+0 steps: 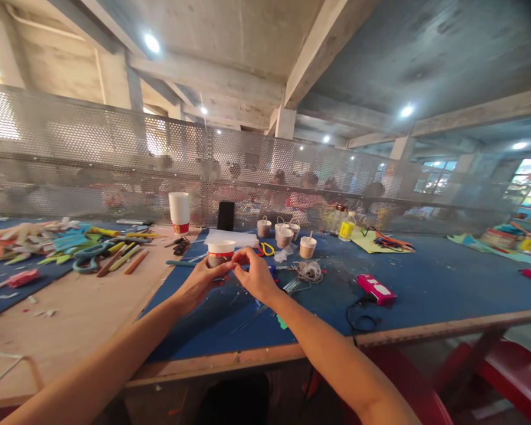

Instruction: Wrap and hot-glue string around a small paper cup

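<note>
The cup (pixel 221 248) is over the near-left part of the blue mat (pixel 181 333), directly at the left hand (pixel 206 279), its mouth facing up and its long axis roughly upright. The left thumb lies across in front of the cup's lower part with the fingers curled below; whether they grasp it, I cannot tell. The right hand (pixel 257 275) is bent in from the other side, thumb and forefinger drawn together beside the left thumb tip, and anything pinched between them is too small to make out. The cup's base is hidden behind the left hand, and the scissors (pixel 269 250) are partly covered by the right one. The string (pixel 308 271) is a tangle whose ends are hard to follow. Beyond the mesh screen (pixel 248 168), people are only blurred shapes. The gloves (pixel 68 241) run off the left edge, and a red chair (pixel 511 378) is cut off at right.
</note>
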`<state>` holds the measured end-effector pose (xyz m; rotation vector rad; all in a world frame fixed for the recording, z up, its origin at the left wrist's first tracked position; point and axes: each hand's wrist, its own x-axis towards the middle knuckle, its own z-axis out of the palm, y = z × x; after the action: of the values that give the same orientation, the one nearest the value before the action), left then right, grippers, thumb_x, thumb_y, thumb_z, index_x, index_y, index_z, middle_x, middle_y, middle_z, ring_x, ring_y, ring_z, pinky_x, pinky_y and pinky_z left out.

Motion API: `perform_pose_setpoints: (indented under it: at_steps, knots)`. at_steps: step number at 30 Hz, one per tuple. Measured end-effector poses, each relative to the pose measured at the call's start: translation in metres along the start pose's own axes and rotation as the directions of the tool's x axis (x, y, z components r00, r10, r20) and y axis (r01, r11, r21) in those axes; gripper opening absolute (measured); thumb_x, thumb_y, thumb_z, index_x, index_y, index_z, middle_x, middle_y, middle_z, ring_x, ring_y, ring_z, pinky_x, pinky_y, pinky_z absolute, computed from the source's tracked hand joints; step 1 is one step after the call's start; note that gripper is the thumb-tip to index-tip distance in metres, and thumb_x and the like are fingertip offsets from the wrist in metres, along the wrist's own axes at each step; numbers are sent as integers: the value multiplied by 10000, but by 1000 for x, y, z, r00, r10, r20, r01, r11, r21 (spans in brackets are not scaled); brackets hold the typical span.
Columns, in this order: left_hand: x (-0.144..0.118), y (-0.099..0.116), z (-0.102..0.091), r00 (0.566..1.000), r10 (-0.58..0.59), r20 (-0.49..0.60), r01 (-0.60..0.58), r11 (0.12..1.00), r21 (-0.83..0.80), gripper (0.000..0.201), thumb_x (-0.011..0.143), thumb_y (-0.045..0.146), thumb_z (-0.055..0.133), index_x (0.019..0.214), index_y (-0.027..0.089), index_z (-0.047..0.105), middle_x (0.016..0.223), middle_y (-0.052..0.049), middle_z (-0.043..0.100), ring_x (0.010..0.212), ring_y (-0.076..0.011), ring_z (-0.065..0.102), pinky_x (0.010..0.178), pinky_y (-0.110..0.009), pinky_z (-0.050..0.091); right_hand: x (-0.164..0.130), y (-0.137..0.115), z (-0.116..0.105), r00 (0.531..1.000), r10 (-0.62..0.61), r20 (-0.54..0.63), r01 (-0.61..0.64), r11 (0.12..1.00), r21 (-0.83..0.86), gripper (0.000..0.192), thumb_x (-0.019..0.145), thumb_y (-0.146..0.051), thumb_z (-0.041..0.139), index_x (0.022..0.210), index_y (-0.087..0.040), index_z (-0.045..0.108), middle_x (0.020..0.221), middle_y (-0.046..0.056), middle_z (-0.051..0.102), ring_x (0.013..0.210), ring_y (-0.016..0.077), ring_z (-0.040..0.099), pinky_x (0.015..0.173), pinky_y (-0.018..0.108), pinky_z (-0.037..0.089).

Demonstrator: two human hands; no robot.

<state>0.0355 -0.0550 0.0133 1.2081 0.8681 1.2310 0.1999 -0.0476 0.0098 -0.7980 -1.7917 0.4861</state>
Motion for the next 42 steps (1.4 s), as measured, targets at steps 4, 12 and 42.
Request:
perform_pose_setpoints:
  at_steps: [4,12,42]
  knots:
    - [0,-3,-1,999,19,-25,-19,1000,25,453,679,371,879,1028,136,711,771,-17,671,620,-126,581,576,-246,452,-2,-3,0,999,-28,22,29,998,-47,124,830,-177,550,936,-239,534,897,16,674,869,186,690,874,330,555]
    - [2,-3,-2,1000,29,-2,-29,1000,-6,391,746,398,825,996,128,695,755,-22,669,612,-129,580,561,-246,442,-3,-5,0,997,-71,12,71,997,-28,111,841,-213,547,943,-234,511,898,29,656,858,192,682,860,334,555]
    - [3,-2,-10,997,-57,47,66,971,-231,326,859,384,663,1058,133,726,870,-104,755,630,-188,662,576,-288,537,4,1,-18,997,78,-25,-79,996,-30,60,866,-249,568,920,-223,572,878,23,703,822,182,690,805,309,544]
